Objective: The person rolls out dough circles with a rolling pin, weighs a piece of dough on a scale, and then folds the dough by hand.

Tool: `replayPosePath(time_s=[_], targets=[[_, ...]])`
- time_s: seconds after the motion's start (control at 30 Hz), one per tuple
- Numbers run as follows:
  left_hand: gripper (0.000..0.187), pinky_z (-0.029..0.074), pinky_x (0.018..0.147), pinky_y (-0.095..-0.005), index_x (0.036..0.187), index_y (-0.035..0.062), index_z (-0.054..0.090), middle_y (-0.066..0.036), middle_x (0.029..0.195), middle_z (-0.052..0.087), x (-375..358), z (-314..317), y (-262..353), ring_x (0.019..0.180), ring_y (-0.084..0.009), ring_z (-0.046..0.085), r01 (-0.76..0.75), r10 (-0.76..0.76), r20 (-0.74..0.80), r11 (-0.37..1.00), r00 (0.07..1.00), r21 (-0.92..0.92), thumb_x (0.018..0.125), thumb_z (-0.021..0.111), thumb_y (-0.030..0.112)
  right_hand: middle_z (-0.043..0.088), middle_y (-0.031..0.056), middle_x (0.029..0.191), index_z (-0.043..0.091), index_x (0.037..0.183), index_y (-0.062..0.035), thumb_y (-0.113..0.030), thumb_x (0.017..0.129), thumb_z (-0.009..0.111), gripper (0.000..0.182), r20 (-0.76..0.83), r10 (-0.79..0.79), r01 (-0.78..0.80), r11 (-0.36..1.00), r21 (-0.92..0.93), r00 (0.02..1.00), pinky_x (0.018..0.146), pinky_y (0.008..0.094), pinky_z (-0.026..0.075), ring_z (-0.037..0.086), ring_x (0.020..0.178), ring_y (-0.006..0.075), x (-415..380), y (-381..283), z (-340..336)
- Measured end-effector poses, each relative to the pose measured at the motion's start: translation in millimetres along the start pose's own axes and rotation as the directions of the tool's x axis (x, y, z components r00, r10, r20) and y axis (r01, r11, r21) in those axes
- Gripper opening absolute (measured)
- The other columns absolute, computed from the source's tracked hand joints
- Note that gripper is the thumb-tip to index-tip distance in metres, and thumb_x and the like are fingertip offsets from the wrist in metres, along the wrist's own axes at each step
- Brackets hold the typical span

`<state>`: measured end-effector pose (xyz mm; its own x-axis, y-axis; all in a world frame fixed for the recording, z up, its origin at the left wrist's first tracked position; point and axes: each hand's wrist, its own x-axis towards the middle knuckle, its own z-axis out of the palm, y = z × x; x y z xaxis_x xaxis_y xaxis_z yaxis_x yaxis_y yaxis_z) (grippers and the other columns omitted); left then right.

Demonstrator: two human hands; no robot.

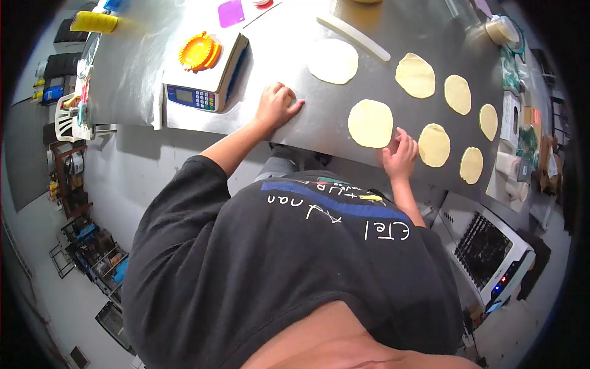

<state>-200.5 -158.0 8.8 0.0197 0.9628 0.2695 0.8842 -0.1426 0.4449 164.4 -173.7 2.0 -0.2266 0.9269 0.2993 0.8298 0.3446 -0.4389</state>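
My left hand (278, 106) rests on the steel table near its front edge, right of the kitchen scale (206, 80). Its fingers are curled in; whatever they hold is hidden. At the lower right edge of a flat dough disc (370, 123), my right hand (401, 155) has its fingers apart and bent, touching or nearly touching the rim. Another dough disc (333, 61) lies farther back, below a white rolling pin (353, 37). To the right of my right hand is an oval dough disc (434, 146), with several more beyond it.
An orange dumpling mold (200, 51) sits on the scale. A purple scraper (231, 13) and a yellow roll (94, 22) lie at the back left. A jar (502, 29) stands at the far right. An air cooler (491, 249) stands on the floor at lower right.
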Motion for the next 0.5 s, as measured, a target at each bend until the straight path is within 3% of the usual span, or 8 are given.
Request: replayPosePath(time_s=[0.07, 0.2, 0.3, 0.33, 0.37, 0.4, 0.47, 0.5], targets=[[0.026, 0.046, 0.079, -0.0423, 0.068, 0.0063, 0.063, -0.014, 0.078, 0.060, 5.1, -1.6, -0.5, 0.083, -0.0317, 0.057, 0.028, -0.022, 0.140, 0.999, 0.990, -0.042, 0.073, 0.072, 0.031, 0.053, 0.0067, 0.097, 0.048, 0.123, -0.0102, -0.031, 0.069, 0.062, 0.059, 0.001, 0.001, -0.001, 1.000, -0.013, 1.000, 0.092, 0.0417, 0.035, 0.048, 0.097, 0.0281, -0.6, -0.4, 1.3], [0.030, 0.046, 0.074, -0.0429, 0.060, 0.0068, 0.062, -0.013, 0.071, 0.058, 11.1, -0.9, 5.4, 0.075, -0.0311, 0.057, -0.011, 0.009, 0.088, 1.000, 0.996, 0.020, 0.074, 0.070, 0.033, 0.053, 0.0067, 0.097, 0.049, 0.122, -0.0102, -0.036, 0.071, 0.061, 0.058, 0.023, 0.008, -0.008, 0.999, -0.035, 1.000, 0.092, 0.0417, 0.035, 0.047, 0.097, 0.0280, 0.3, 0.1, 0.9], [0.029, 0.047, 0.077, -0.0415, 0.077, 0.0057, 0.066, -0.016, 0.080, 0.062, 5.4, -6.0, 10.9, 0.081, -0.0308, 0.059, 0.113, -0.129, 0.163, 0.988, 0.978, 0.103, 0.077, 0.067, 0.035, 0.053, 0.0064, 0.097, 0.049, 0.122, -0.0103, -0.036, 0.071, 0.060, 0.058, 0.027, 0.016, -0.014, 0.999, -0.043, 1.000, 0.092, 0.0414, 0.035, 0.047, 0.096, 0.0278, 0.2, -0.5, 0.1], [0.033, 0.047, 0.079, -0.0406, 0.088, 0.0047, 0.065, -0.018, 0.086, 0.063, 1.2, -4.9, 10.5, 0.086, -0.0309, 0.060, 0.265, -0.266, 0.114, 0.964, 0.957, 0.028, 0.080, 0.065, 0.036, 0.053, 0.0064, 0.097, 0.049, 0.122, -0.0103, -0.036, 0.071, 0.060, 0.058, 0.028, 0.019, -0.018, 0.999, -0.042, 0.999, 0.092, 0.0414, 0.035, 0.047, 0.096, 0.0278, -0.4, -1.5, -0.3], [0.038, 0.047, 0.082, -0.0396, 0.100, 0.0038, 0.063, -0.020, 0.092, 0.064, -2.0, -4.8, 9.7, 0.091, -0.0310, 0.060, 0.406, -0.402, 0.075, 0.912, 0.912, -0.054, 0.082, 0.063, 0.037, 0.053, 0.0063, 0.097, 0.049, 0.122, -0.0105, -0.036, 0.071, 0.060, 0.057, 0.008, 0.016, -0.016, 0.999, -0.041, 1.000, 0.092, 0.0413, 0.035, 0.047, 0.096, 0.0277, 0.5, -2.5, -0.7], [0.048, 0.047, 0.087, -0.0364, 0.121, 0.0033, 0.052, -0.020, 0.104, 0.063, 4.3, -21.2, 13.2, 0.099, -0.0288, 0.060, 0.657, -0.612, 0.296, 0.749, 0.733, -0.079, 0.088, 0.056, 0.037, 0.053, 0.0062, 0.097, 0.049, 0.121, -0.0106, -0.035, 0.071, 0.060, 0.057, -0.009, 0.013, -0.014, 0.999, -0.040, 1.000, 0.092, 0.0412, 0.035, 0.047, 0.096, 0.0275, 0.3, -3.3, -0.5], [0.044, 0.048, 0.086, -0.0336, 0.126, 0.0035, 0.047, -0.017, 0.109, 0.060, -15.5, -3.1, -56.4, 0.099, -0.0248, 0.060, 0.765, -0.597, 0.482, 0.452, 0.641, -0.459, 0.093, 0.049, 0.033, 0.053, 0.0062, 0.096, 0.049, 0.121, -0.0106, -0.035, 0.071, 0.060, 0.057, -0.014, 0.008, -0.009, 0.999, -0.031, 1.000, 0.092, 0.0413, 0.034, 0.047, 0.096, 0.0274, -1.2, 0.2, 2.9], [0.042, 0.048, 0.086, -0.0322, 0.128, 0.0038, 0.045, -0.015, 0.111, 0.059, -13.7, -26.8, -41.5, 0.100, -0.0225, 0.060, 0.778, -0.592, 0.534, 0.293, 0.604, -0.556, 0.094, 0.047, 0.030, 0.053, 0.0062, 0.096, 0.049, 0.121, -0.0107, -0.036, 0.071, 0.060, 0.057, -0.027, 0.002, -0.003, 1.000, -0.024, 1.000, 0.092, 0.0414, 0.034, 0.047, 0.096, 0.0273, -1.8, 1.7, 4.2]])
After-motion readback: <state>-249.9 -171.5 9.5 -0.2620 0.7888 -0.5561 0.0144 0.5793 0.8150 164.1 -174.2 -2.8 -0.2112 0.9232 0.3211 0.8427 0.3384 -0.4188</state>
